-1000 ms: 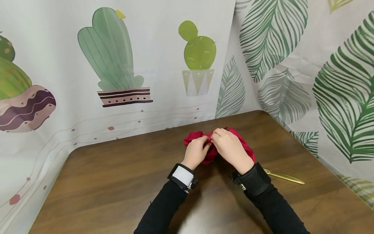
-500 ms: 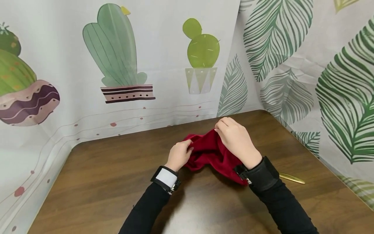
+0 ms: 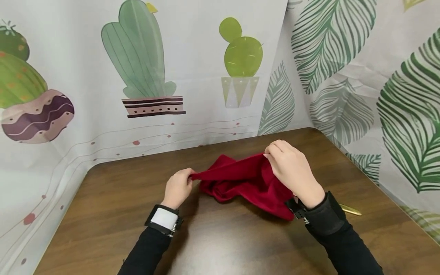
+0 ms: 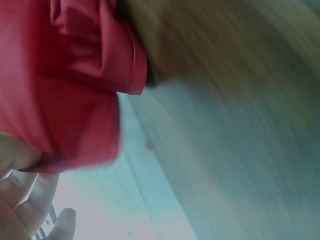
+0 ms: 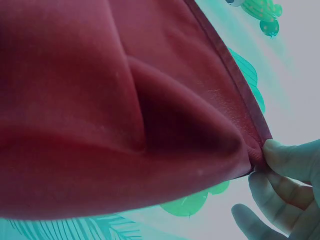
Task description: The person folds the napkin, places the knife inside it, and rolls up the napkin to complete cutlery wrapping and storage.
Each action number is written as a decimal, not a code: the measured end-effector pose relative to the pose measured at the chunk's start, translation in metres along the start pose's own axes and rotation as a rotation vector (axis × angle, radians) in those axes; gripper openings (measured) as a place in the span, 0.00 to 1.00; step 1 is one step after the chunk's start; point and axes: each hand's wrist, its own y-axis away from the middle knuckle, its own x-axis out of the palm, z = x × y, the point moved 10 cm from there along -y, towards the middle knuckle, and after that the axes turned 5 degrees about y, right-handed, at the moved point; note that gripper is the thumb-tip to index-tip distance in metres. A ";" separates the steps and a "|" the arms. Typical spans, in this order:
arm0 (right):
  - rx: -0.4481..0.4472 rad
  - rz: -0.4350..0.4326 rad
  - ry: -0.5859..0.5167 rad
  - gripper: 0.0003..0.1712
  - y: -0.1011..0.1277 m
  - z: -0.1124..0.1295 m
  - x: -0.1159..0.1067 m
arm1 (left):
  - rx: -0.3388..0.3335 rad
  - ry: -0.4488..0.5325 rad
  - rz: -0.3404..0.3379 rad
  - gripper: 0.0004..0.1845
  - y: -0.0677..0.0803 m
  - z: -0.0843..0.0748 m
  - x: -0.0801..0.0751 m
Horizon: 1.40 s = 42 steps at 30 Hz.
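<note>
A dark red cloth [image 3: 245,181] is stretched between my two hands above the brown wooden table [image 3: 213,236]. My left hand [image 3: 178,187] pinches its left corner at mid-table. My right hand [image 3: 292,168] pinches the upper right edge, with the rest of the cloth sagging in folds onto the table. The left wrist view is blurred; it shows the red cloth [image 4: 65,85] held at my fingertips [image 4: 17,155]. In the right wrist view the hemmed edge of the cloth [image 5: 125,110] fills the frame, pinched by my fingers [image 5: 292,160].
A gold piece of cutlery [image 3: 350,209] lies on the table just right of my right wrist, partly hidden by the sleeve. Printed curtains with cactus [image 3: 141,57] and leaf patterns close off the table at the back and right.
My hands have pulled apart: the left one moved left and toward me, the right one moved right. The bunched cloth has been drawn out between them.
</note>
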 end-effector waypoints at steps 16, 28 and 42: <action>0.069 0.017 -0.005 0.08 0.008 -0.006 -0.017 | 0.002 0.129 -0.202 0.04 0.034 0.022 -0.111; 0.033 0.078 -0.007 0.18 0.036 0.010 -0.021 | 0.009 0.249 -0.331 0.08 0.081 -0.018 -0.185; 0.039 0.166 0.071 0.10 0.079 -0.007 -0.013 | -0.205 0.200 -0.492 0.09 0.142 0.006 -0.217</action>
